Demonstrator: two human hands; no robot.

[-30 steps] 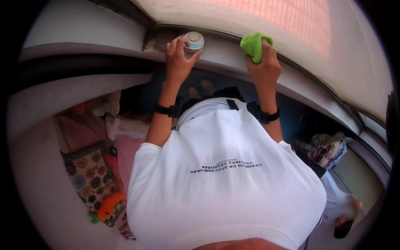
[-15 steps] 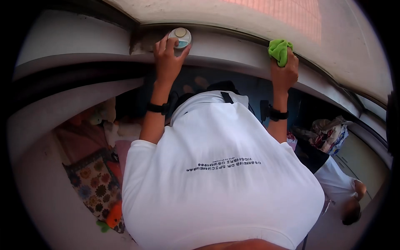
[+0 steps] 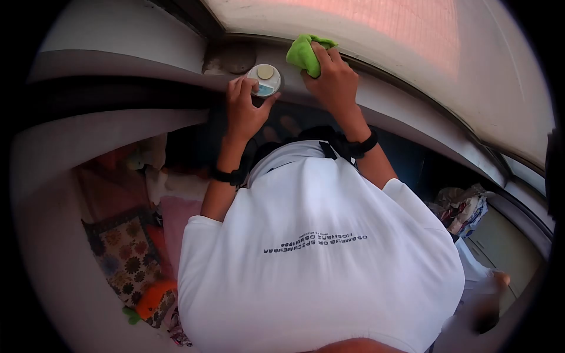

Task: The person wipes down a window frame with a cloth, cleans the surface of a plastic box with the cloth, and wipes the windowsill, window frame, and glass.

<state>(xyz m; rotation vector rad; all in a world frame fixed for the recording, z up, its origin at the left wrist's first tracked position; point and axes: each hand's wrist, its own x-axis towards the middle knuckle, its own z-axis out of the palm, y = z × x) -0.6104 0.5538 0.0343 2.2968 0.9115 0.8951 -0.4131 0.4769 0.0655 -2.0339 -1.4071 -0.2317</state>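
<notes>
Along the left side of the view lies a floral-patterned fabric [image 3: 130, 259], with an orange plush item [image 3: 154, 299] on its lower part and a pink textile [image 3: 178, 226] to the right. Further up, a brownish round patch [image 3: 232, 59] marks the corner end of the windowsill [image 3: 394, 103].

Just right of and below this patch, the left hand [image 3: 242, 109] is curled about a round white-topped container [image 3: 268, 81], fingers on one side and thumb on the other. Change noted: half a second ago the container sat further back on the sill; it has since been drawn toward the body and is now at the front edge. Whether its base is clear of the sill cannot be confirmed.

Next, the right hand [image 3: 335, 82] is clamped on a bunched green cloth [image 3: 305, 54] near the window frame. It has shifted left along the sill and is now close to the container. In my judgement, the sill's corner end is thereby exposed and within the cloth's reach.

At far right are a plastic-wrapped bundle [image 3: 468, 209] and, below it, another person [image 3: 471, 270], partly hidden.
</notes>
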